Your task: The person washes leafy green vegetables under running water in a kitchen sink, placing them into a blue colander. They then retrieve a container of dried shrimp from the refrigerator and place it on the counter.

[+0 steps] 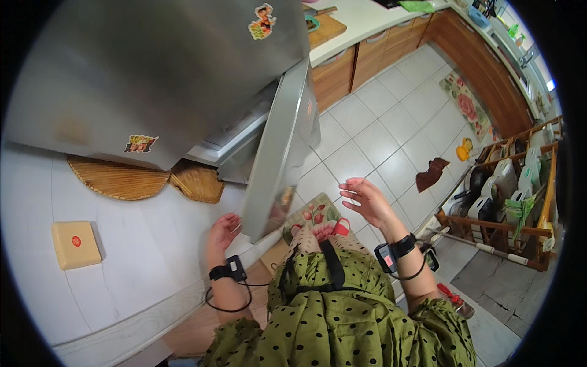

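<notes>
A grey refrigerator (174, 78) with stickers fills the upper left, and its lower door (279, 151) stands ajar. Beside that door's lower edge is my left hand (224, 230), fingers loosely curled with nothing visible in them; whether it touches the edge I cannot tell. My right hand (366, 201) hangs over the tiled floor to the right of the door, fingers apart and holding nothing. Part of a pale drawer or bin (243, 142) shows inside the door gap. Both wrists wear black straps with small devices and cables.
Wooden cabinets (335, 78) with a white counter run along the back. A wooden rack (500, 225) of kitchenware stands right. A brown cloth-like piece (432, 174) and a yellow object (464, 149) lie on the floor. A floral mat (316, 213) is underfoot. A beige box (77, 245) is at left.
</notes>
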`<state>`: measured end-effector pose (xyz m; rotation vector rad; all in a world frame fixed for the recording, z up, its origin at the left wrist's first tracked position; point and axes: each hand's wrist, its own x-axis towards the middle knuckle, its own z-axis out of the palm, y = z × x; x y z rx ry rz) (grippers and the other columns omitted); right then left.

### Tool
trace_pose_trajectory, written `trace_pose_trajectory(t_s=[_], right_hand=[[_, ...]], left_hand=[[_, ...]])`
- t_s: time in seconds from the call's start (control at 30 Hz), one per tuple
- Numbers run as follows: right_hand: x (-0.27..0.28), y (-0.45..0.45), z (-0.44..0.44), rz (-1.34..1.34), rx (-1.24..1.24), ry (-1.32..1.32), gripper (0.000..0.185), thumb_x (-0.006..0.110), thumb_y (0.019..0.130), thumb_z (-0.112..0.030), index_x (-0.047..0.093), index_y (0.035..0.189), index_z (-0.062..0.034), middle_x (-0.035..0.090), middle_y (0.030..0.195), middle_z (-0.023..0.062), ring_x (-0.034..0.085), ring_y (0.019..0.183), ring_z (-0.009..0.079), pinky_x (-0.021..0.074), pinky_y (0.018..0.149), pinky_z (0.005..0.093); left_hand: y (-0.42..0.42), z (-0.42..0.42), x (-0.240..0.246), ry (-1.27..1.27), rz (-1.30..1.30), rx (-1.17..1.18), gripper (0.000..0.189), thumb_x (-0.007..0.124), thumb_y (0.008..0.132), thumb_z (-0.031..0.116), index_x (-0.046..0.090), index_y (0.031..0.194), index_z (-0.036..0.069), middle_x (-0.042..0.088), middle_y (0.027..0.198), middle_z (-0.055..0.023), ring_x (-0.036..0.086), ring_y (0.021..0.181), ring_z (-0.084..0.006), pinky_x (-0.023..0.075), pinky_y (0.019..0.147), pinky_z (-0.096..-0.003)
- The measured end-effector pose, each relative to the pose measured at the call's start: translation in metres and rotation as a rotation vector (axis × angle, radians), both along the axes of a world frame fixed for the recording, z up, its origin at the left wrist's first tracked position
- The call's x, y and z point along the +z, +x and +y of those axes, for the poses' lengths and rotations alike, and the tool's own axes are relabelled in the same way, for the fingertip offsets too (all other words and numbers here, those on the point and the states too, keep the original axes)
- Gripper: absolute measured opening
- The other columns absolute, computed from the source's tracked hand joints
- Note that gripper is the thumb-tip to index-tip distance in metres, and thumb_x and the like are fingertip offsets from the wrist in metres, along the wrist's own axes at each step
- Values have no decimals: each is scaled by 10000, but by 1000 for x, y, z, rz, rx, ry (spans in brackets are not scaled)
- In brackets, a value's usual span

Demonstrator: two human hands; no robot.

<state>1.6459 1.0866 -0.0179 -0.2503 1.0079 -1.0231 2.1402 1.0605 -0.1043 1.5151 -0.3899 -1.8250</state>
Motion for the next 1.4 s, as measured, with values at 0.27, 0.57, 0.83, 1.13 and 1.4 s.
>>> trace_pose_trajectory(t_s=[0.27, 0.57, 0.83, 1.13, 1.4], right_hand=[[26, 15, 15, 762, 305, -254, 709, 642, 931, -230, 259, 1489, -21, 392, 1449, 236, 462, 1296, 319, 382, 1077, 399], [27, -78, 16, 1999, 157, 57, 596, 539, 969, -466, 409, 1495, -215, 480, 1398, 172, 422, 1311, 319, 220, 1130, 563], [-5, -186, -24, 2182, 73, -3, 533, 287, 1041, -498, 361, 1523, -283, 384, 1515, 82, 349, 1391, 262, 154, 1181, 478], [-16, -255, -48, 2324, 146, -52, 517, 303, 1041, -504, 400, 1500, -287, 435, 1482, 68, 404, 1353, 239, 245, 1164, 419], [-17, -257, -50, 2386, 187, -95, 495, 311, 1043, -457, 397, 1503, -295, 429, 1494, 60, 382, 1380, 221, 226, 1178, 421]], left_hand=[[-86, -113, 13, -48, 121, 111, 404, 567, 951, 116, 465, 1328, 12, 536, 1360, -166, 531, 1244, -304, 449, 1067, -457], [-84, -279, -23, -51, 178, 396, 306, 594, 896, 94, 511, 1170, -13, 534, 1274, -143, 507, 1214, -318, 436, 1058, -499], [-52, -369, -117, -170, 446, 625, 110, 521, 851, 53, 534, 819, -51, 566, 869, -188, 586, 952, -337, 419, 1048, -492], [-97, -313, -107, 7, 287, 763, 319, 380, 782, -133, 535, 1059, -98, 564, 1152, -233, 558, 1136, -379, 464, 1052, -543], [-156, -173, -82, 99, 224, 761, 483, 367, 759, -218, 492, 1207, -88, 530, 1247, -200, 513, 1215, -395, 434, 1099, -545]])
